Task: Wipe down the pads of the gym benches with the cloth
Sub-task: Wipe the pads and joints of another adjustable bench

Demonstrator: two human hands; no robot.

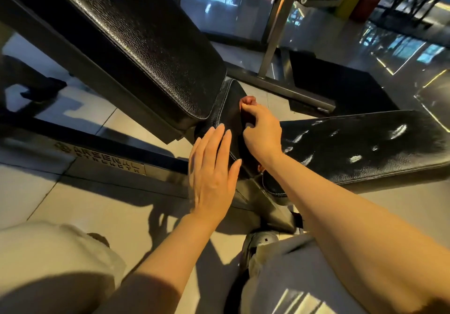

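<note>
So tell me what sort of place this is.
Most likely a gym: black padded bench pads on metal frames, a frame plate lettered Arsenal Strength, and more equipment frames on a glossy tiled floor.

"ARSENAL" read on plate (102, 158) fixed to dark base rail of bench frame (136, 143), left of left hand (211, 172); lettering appeared upside down in head view. Smaller second line beneath read "STRENGTH", fainter. Hexagonal logo mark sat at plate end farthest from hand. No other text or numbers legible.
</note>
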